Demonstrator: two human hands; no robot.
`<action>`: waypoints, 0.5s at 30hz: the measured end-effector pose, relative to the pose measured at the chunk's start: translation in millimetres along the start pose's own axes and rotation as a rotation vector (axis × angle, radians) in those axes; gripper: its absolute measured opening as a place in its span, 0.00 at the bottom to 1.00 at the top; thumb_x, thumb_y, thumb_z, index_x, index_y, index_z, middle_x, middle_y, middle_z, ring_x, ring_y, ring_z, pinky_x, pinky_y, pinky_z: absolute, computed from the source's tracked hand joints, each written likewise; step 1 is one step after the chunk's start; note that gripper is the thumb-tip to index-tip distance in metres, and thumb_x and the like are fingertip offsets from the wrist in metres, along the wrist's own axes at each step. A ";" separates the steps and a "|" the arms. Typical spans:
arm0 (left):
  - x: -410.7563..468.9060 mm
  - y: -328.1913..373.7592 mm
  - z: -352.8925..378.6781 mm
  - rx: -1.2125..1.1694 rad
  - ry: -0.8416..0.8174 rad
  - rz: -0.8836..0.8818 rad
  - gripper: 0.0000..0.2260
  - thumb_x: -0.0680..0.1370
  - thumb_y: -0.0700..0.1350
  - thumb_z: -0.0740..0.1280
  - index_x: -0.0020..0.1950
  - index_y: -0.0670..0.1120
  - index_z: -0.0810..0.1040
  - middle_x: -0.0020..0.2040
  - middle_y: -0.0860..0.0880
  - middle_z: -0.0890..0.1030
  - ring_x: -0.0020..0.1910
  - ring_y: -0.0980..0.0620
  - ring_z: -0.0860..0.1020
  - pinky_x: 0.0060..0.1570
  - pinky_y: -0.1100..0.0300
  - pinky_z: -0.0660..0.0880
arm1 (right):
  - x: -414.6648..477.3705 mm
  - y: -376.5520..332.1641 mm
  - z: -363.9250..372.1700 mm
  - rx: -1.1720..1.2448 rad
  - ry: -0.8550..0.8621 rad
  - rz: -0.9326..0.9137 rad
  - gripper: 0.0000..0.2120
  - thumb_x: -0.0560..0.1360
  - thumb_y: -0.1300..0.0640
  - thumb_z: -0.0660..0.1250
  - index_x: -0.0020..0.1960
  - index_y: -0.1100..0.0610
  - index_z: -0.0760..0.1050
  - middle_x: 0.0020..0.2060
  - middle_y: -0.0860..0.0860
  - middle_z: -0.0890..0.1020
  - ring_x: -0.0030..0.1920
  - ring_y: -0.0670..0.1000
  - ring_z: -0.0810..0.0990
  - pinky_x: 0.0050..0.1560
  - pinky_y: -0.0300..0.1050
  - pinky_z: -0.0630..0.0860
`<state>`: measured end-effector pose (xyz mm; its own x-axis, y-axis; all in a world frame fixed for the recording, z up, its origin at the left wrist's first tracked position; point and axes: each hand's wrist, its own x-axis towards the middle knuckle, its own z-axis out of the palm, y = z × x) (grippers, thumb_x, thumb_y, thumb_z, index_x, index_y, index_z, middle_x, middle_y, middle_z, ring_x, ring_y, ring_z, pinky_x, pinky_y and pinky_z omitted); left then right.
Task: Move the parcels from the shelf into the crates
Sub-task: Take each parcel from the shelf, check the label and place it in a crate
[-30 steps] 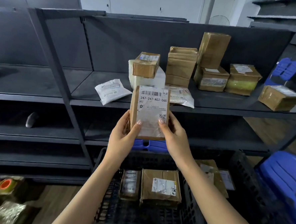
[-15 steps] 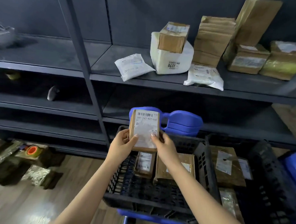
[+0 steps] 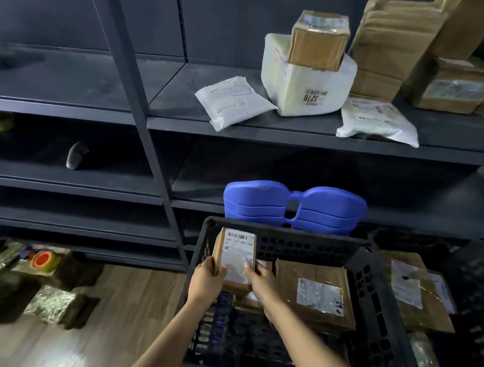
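Low in the middle of the frame, both hands hold 1 small brown parcel (image 3: pixel 230 279) upright inside the near-left corner of a black plastic crate (image 3: pixel 288 240). Its white label faces the camera and reads 247-247-A02-060. The left hand (image 3: pixel 206 279) clamps the parcel's left edge, thumb on the front and fingers curled behind. The right hand (image 3: pixel 260 278) pinches the lower right edge, with a fingertip pressed on the label. The parcel's bottom edge sits just above another small parcel (image 3: pixel 252 300), which is mostly hidden by the hands. Whether the 2 touch cannot be told.

To the right in the same crate lies a flat brown parcel (image 3: pixel 313 295) with a white label. At the right edge of the frame a second black crate (image 3: pixel 380 319) holds a large brown parcel (image 3: pixel 410 290).

Above, on the dark metal shelf (image 3: pixel 295 132), more parcels wait: a white mailer bag (image 3: pixel 234 102), a white wrapped package (image 3: pixel 306 85) marked 3270 with a small brown box (image 3: pixel 317 40) on top, a second white mailer (image 3: pixel 375 120) and a stack of brown packages (image 3: pixel 391 45) in the upper right.

Blue plastic stools (image 3: pixel 293 206) are stacked behind the first crate. At the lower left, an orange tape roll (image 3: pixel 42 259) rests among wrapped bundles on the wooden floor (image 3: pixel 98 330).
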<state>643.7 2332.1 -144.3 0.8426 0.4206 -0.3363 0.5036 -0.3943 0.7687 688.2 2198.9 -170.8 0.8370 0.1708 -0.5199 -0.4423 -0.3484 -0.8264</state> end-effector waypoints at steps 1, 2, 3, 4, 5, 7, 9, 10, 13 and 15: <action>7.7 -8.0 5.9 0.008 -0.006 -0.017 0.11 0.79 0.47 0.64 0.57 0.42 0.75 0.46 0.48 0.80 0.41 0.50 0.76 0.38 0.59 0.68 | 10.3 8.0 2.9 -0.013 -0.003 0.011 0.24 0.79 0.42 0.61 0.71 0.53 0.69 0.65 0.50 0.76 0.61 0.51 0.76 0.56 0.42 0.72; 15.4 -16.3 11.8 0.010 -0.011 -0.032 0.12 0.80 0.46 0.64 0.60 0.42 0.74 0.47 0.49 0.79 0.42 0.51 0.75 0.39 0.60 0.68 | 20.3 16.2 5.9 -0.028 -0.005 0.022 0.25 0.79 0.42 0.61 0.71 0.53 0.69 0.65 0.50 0.76 0.61 0.51 0.76 0.58 0.43 0.73; 22.3 -24.0 17.4 0.010 -0.017 -0.050 0.13 0.80 0.45 0.64 0.62 0.42 0.74 0.48 0.50 0.79 0.43 0.52 0.75 0.41 0.60 0.69 | 29.6 24.2 8.7 -0.037 -0.010 0.032 0.25 0.78 0.41 0.61 0.71 0.52 0.69 0.65 0.49 0.76 0.61 0.51 0.76 0.60 0.45 0.73; 29.1 -31.8 23.1 0.007 -0.018 -0.070 0.14 0.80 0.45 0.63 0.63 0.42 0.73 0.48 0.50 0.78 0.44 0.52 0.75 0.41 0.61 0.69 | 38.1 31.7 11.9 -0.039 -0.016 0.041 0.25 0.78 0.41 0.61 0.71 0.52 0.69 0.65 0.49 0.76 0.61 0.50 0.76 0.62 0.48 0.73; 35.1 -38.8 28.8 0.007 -0.015 -0.087 0.14 0.80 0.45 0.63 0.64 0.41 0.73 0.48 0.50 0.78 0.43 0.52 0.75 0.40 0.61 0.68 | 46.1 38.6 14.8 -0.037 -0.020 0.051 0.25 0.78 0.41 0.62 0.71 0.52 0.69 0.65 0.49 0.76 0.61 0.50 0.76 0.63 0.49 0.73; 46.8 -50.4 40.5 -0.003 -0.013 -0.092 0.14 0.80 0.44 0.63 0.64 0.41 0.73 0.48 0.49 0.78 0.41 0.56 0.74 0.36 0.64 0.67 | 61.1 51.0 19.7 -0.027 -0.025 0.061 0.25 0.78 0.42 0.62 0.70 0.53 0.69 0.64 0.49 0.77 0.61 0.51 0.76 0.63 0.50 0.73; 55.8 -58.1 51.1 -0.038 -0.018 -0.098 0.14 0.81 0.42 0.61 0.66 0.41 0.71 0.49 0.49 0.78 0.39 0.60 0.73 0.32 0.69 0.66 | 74.6 62.1 24.1 0.001 -0.036 0.064 0.23 0.79 0.45 0.62 0.70 0.54 0.69 0.64 0.49 0.77 0.61 0.51 0.77 0.63 0.49 0.73; 59.8 -61.6 55.8 -0.061 -0.026 -0.108 0.14 0.81 0.41 0.60 0.67 0.41 0.70 0.50 0.49 0.77 0.39 0.60 0.74 0.33 0.69 0.66 | 80.0 66.2 26.2 0.014 -0.043 0.065 0.23 0.79 0.46 0.62 0.71 0.55 0.69 0.64 0.48 0.77 0.60 0.50 0.76 0.62 0.46 0.73; 69.2 -70.3 65.8 -0.139 -0.031 -0.159 0.17 0.82 0.41 0.58 0.71 0.42 0.66 0.58 0.43 0.77 0.51 0.50 0.76 0.45 0.63 0.69 | 92.4 73.6 32.0 0.005 -0.067 0.047 0.21 0.80 0.46 0.61 0.70 0.53 0.70 0.58 0.44 0.77 0.52 0.43 0.74 0.53 0.38 0.70; 74.8 -77.4 70.9 -0.154 -0.013 -0.163 0.17 0.82 0.41 0.58 0.71 0.42 0.65 0.62 0.41 0.76 0.57 0.47 0.75 0.51 0.58 0.69 | 100.3 78.4 35.4 -0.012 -0.084 0.054 0.20 0.80 0.45 0.60 0.69 0.51 0.70 0.54 0.42 0.77 0.52 0.43 0.74 0.53 0.39 0.69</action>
<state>681.3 2336.1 -267.6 0.7552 0.4579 -0.4691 0.5993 -0.1921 0.7771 726.0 2221.3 -295.4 0.7818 0.2280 -0.5803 -0.4817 -0.3701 -0.7944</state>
